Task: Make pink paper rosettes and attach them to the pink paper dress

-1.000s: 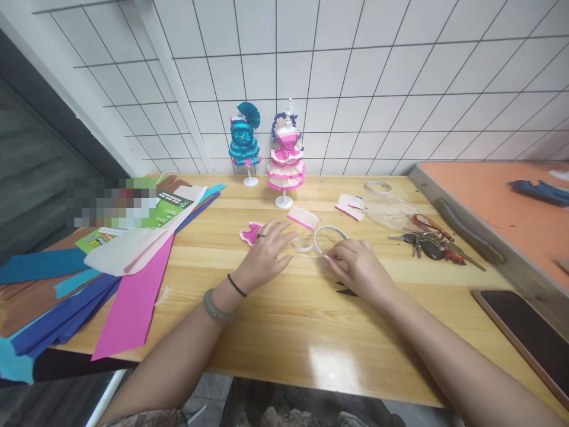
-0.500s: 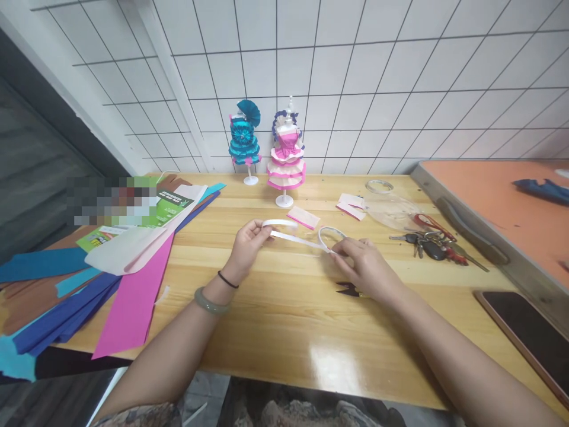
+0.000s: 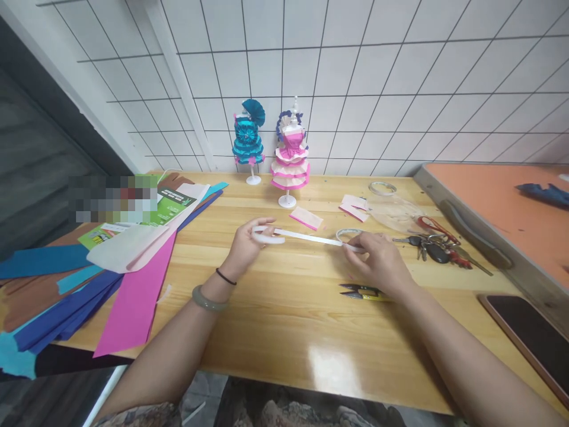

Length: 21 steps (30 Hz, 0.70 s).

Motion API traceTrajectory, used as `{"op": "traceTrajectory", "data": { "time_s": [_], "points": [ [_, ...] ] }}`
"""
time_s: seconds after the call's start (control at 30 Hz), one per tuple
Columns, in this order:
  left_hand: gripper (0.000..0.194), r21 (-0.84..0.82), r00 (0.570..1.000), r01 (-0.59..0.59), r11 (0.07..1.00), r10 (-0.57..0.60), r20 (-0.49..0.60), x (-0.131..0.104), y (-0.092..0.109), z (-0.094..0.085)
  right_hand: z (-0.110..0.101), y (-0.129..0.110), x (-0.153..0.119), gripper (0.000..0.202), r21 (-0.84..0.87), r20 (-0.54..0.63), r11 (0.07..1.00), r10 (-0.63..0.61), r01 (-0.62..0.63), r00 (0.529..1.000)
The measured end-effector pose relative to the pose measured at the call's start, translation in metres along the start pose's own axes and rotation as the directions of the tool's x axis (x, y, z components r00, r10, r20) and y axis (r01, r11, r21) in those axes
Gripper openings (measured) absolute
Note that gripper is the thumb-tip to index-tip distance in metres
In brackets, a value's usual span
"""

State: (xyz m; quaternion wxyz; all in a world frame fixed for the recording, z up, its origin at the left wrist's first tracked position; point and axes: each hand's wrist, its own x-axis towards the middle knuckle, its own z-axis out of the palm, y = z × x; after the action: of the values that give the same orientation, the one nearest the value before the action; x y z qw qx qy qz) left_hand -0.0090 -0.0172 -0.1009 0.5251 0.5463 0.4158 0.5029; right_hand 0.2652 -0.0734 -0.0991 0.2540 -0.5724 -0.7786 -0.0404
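Observation:
A narrow white strip [image 3: 311, 237], which looks like double-sided tape, is stretched between my two hands above the table. My left hand [image 3: 246, 248] pinches its left part, and the free end curls round in front of those fingers. My right hand [image 3: 383, 259] is closed on a tape roll [image 3: 348, 230], at the other end of the strip. Below the right hand lies a pair of thread snips [image 3: 362, 292] with dark blades and yellow handles, partly hidden by the hand. Small pink-and-white paper pieces [image 3: 306, 217] lie just beyond the strip.
Two dress forms in paper dresses, one teal [image 3: 248, 139] and one pink [image 3: 290, 169], stand near the tiled wall. Coloured crepe paper [image 3: 137, 305] covers the left side. Another tape roll [image 3: 382, 188], keys [image 3: 438, 252], a phone [image 3: 524, 332] and an orange board [image 3: 498, 201] are on the right.
My right hand has moved right with the roll, pulling the strip longer and straighter. The curled end at my left hand now hangs toward me. More of the snips shows.

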Motion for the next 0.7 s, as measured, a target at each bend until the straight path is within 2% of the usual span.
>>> {"op": "traceTrajectory", "data": {
  "time_s": [0.07, 0.13, 0.2, 0.23, 0.3, 0.4, 0.47, 0.53, 0.7],
  "points": [
    [0.033, -0.028, 0.998, -0.012, 1.000, 0.014, 0.060, -0.004, 0.004, 0.001, 0.006, 0.002, -0.001, 0.017, -0.076, 0.035, 0.997, -0.015, 0.018, 0.999],
    [0.027, -0.028, 0.985, 0.015, 0.999, -0.009, 0.172, -0.011, 0.009, 0.004, 0.011, 0.005, -0.001, 0.018, -0.145, 0.101, 0.989, 0.001, 0.014, 0.995],
    [0.024, 0.024, 0.943, 0.060, 0.998, -0.064, 0.328, -0.018, 0.013, 0.008, 0.016, 0.009, -0.002, 0.019, -0.191, 0.165, 0.982, 0.034, -0.002, 0.986],
    [0.024, 0.068, 0.905, 0.072, 0.995, -0.094, 0.414, -0.021, 0.014, 0.010, 0.017, 0.010, -0.003, 0.019, -0.200, 0.188, 0.980, 0.047, -0.008, 0.981],
    [0.023, 0.155, 0.804, 0.046, 0.987, -0.129, 0.580, -0.027, 0.016, 0.014, 0.019, 0.011, -0.004, 0.018, -0.197, 0.205, 0.980, 0.055, -0.014, 0.977],
    [0.024, 0.210, 0.653, -0.056, 0.976, -0.123, 0.747, -0.030, 0.015, 0.018, 0.019, 0.007, -0.004, 0.018, -0.113, 0.199, 0.992, -0.028, 0.051, 0.980],
    [0.024, 0.216, 0.595, -0.119, 0.969, -0.105, 0.797, -0.031, 0.014, 0.020, 0.019, 0.001, -0.004, 0.024, -0.023, 0.219, 0.991, -0.123, 0.131, 0.968],
    [0.024, 0.230, 0.558, -0.163, 0.959, -0.103, 0.823, -0.031, 0.013, 0.021, 0.019, -0.006, -0.005, 0.028, 0.049, 0.241, 0.980, -0.199, 0.193, 0.950],
    [0.023, 0.282, 0.514, -0.235, 0.930, -0.127, 0.848, -0.032, 0.013, 0.024, 0.014, -0.022, -0.006, 0.033, 0.145, 0.201, 0.965, -0.244, 0.218, 0.949]
  ]
}}
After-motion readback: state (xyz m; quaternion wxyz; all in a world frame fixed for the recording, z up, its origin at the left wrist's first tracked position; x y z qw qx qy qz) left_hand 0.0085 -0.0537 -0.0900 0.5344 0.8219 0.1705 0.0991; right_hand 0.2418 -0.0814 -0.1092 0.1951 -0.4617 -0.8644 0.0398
